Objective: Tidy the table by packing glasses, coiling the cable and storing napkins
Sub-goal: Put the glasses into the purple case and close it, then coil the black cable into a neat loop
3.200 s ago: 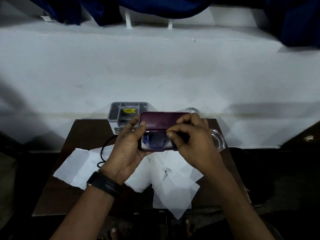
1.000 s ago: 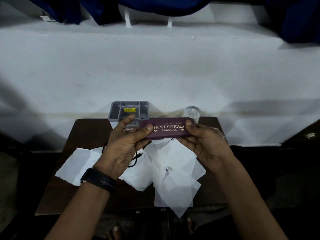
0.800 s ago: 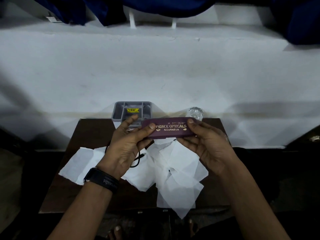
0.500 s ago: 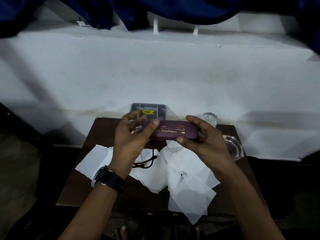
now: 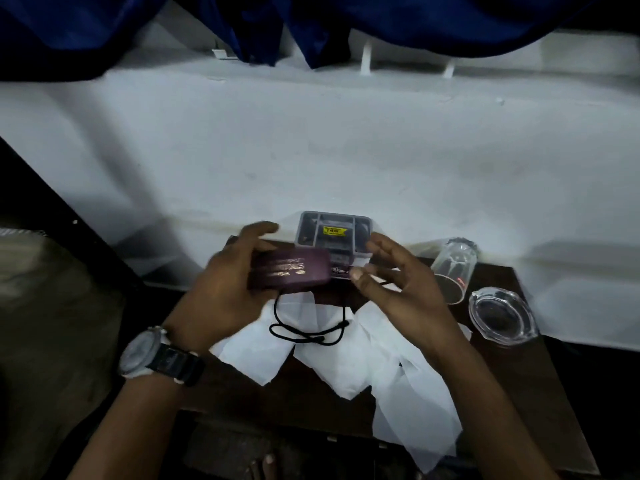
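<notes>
The fingers (image 5: pixel 265 227) of the left hand (image 5: pixel 221 292) curl round the left end of the purple glasses case (image 5: pixel 294 271) and hold it up over the worktop (image 5: pixel 519 368). The fingers (image 5: pixel 381 245) of the right hand (image 5: pixel 401 292) are spread and hold nothing, just beside the case's right end.

The case is shut. It looks hard, smooth and light, so it could slip. I think a hold across the middle is best. Its long side runs left to right, and the gold words face up.

Under it lie the bendy black cable (image 5: pixel 304 336) and thin white napkins (image 5: pixel 398 375), which would crumple easily.
</notes>
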`<state>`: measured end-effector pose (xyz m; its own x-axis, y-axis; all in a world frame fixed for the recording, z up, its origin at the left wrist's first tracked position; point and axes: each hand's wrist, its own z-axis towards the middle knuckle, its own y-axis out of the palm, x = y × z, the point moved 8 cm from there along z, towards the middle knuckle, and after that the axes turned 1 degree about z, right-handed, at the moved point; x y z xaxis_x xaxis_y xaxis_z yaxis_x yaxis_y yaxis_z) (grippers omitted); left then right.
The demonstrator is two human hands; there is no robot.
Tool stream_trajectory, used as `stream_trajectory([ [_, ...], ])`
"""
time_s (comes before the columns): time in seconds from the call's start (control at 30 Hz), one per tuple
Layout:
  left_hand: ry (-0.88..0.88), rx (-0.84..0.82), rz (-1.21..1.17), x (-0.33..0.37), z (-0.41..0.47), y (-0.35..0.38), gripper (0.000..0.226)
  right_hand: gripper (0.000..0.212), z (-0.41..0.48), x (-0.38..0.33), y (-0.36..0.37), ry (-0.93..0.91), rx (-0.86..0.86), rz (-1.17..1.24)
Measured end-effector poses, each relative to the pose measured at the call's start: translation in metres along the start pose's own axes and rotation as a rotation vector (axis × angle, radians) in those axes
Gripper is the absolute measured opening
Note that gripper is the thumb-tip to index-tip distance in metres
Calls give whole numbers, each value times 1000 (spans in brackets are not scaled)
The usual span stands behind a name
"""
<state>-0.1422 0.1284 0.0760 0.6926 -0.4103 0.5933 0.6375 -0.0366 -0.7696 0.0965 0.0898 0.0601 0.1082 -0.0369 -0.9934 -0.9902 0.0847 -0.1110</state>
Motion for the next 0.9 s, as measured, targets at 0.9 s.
stream_trajectory([
  [0.9,-283,-304,192,-120,77,48,101,28,17,11,-39,-67,305,-39],
])
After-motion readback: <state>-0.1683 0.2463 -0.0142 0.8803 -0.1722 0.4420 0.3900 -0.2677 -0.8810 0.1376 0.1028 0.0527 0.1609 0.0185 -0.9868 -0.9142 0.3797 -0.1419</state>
